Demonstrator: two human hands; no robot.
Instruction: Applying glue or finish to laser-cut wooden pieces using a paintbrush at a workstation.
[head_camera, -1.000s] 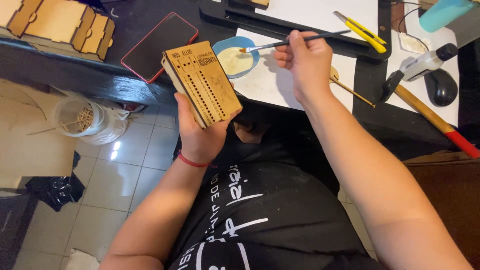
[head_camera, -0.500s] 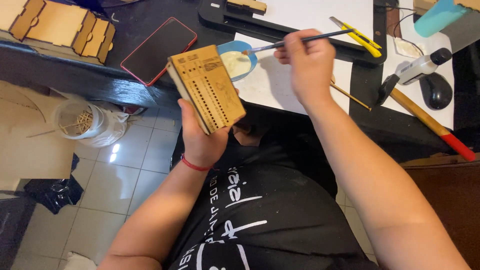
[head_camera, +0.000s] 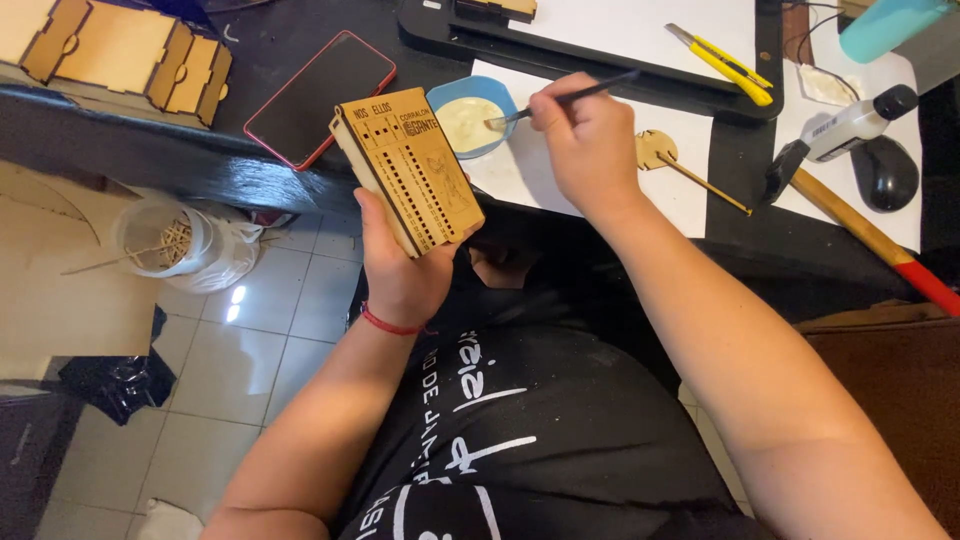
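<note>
My left hand (head_camera: 400, 270) grips a flat laser-cut wooden box (head_camera: 408, 168) with rows of small holes and engraved markings, held up in front of the table edge. My right hand (head_camera: 585, 150) holds a thin dark paintbrush (head_camera: 570, 98), its tip resting in a small blue bowl (head_camera: 468, 117) of creamy white glue. The bowl sits on a white paper sheet (head_camera: 590, 185) on the black table, just behind the box.
A red-edged phone (head_camera: 318, 97) lies left of the bowl. Wooden box parts (head_camera: 120, 50) sit far left. A yellow utility knife (head_camera: 720, 63), a wooden stick piece (head_camera: 675, 165), a glue gun (head_camera: 845, 135), a mouse (head_camera: 886, 172) and a red-tipped handle (head_camera: 870, 240) lie right. A container of sticks (head_camera: 165, 240) stands on the floor.
My right hand has brought the brush tip down into the blue bowl. The wooden box stays held in my left hand, shifted slightly.
</note>
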